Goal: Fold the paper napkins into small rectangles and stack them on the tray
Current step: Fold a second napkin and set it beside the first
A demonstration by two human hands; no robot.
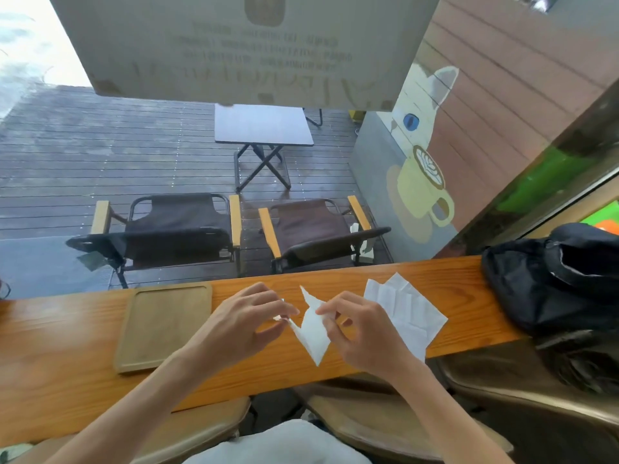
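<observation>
**Q:** What do the hands hold?

**A:** My left hand and right hand both grip one white napkin above the wooden counter. The left thumb and forefinger are pinched together on its corner at 9 o'clock; the right fingertips are closed on its upper edge at 3 o'clock. The sheet hangs between them, one point up toward 12 o'clock, one point down toward 6 o'clock, partly creased and not flat.

**Q:** Where are the remaining napkins?

**A:** A loose pile of napkins lies on the counter at 3 o'clock of my right hand, just beside it, the sheets overlapping at differing angles, some showing fold lines.

**Q:** What does the tray contain?

**A:** The wooden tray rests flat on the counter at 9 o'clock of my left hand, close to the wrist. Its raised rim encloses a bare wooden floor; no folded napkin is on it yet.

**Q:** What else occupies the counter?

**A:** A black bag sits at the far end at 3 o'clock, beyond the pile, its top open; what it holds cannot be seen. Behind the glass at 12 o'clock stand two folding chairs and a small table.
</observation>
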